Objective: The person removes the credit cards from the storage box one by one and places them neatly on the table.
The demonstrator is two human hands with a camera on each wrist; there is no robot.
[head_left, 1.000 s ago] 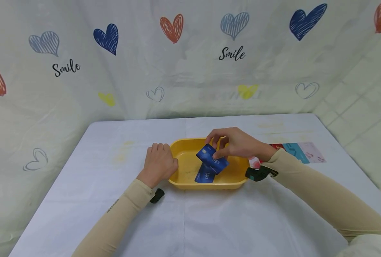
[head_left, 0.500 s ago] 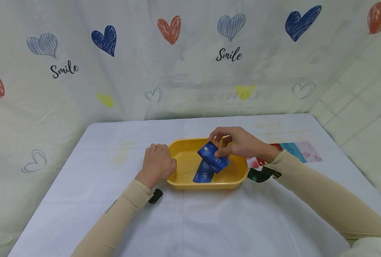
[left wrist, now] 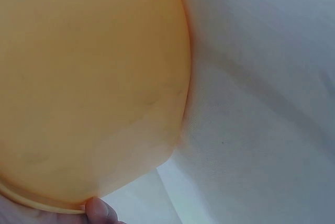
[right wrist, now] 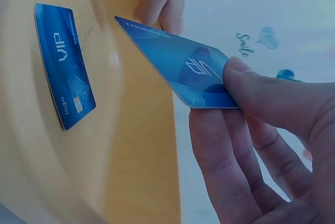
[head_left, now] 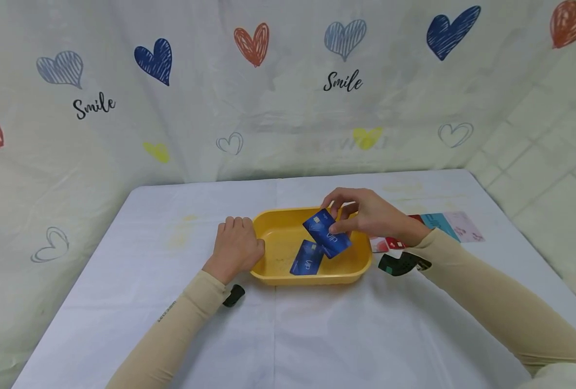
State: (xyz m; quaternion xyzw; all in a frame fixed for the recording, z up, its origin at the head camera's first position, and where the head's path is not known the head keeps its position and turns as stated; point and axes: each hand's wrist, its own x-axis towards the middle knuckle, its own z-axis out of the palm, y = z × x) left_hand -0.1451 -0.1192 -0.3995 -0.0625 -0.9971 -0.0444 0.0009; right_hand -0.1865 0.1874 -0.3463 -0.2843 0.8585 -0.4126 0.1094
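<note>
A yellow plastic tray (head_left: 275, 251) rests on the white-covered table. My left hand (head_left: 238, 246) grips its left rim, the thumb at the edge in the left wrist view. Above the tray, my right hand (head_left: 375, 213) pinches a blue VIP card (head_left: 326, 231) between thumb and fingers; in the right wrist view this card (right wrist: 180, 69) is tilted. A second blue VIP card (head_left: 307, 258) lies inside the tray, leaning against its near side in the right wrist view (right wrist: 65, 67).
Right of the tray lies a row of cards: a pink patterned card (head_left: 468, 227), a teal card (head_left: 437, 221) and red ones (head_left: 395, 243), partly covered by the right hand and wrist. A curtain (head_left: 288, 108) printed with hearts hangs behind the table.
My right hand has lifted the held card slightly up and to the right, showing more of the card below. The left hand stays on the tray rim; the view shifts slightly.
</note>
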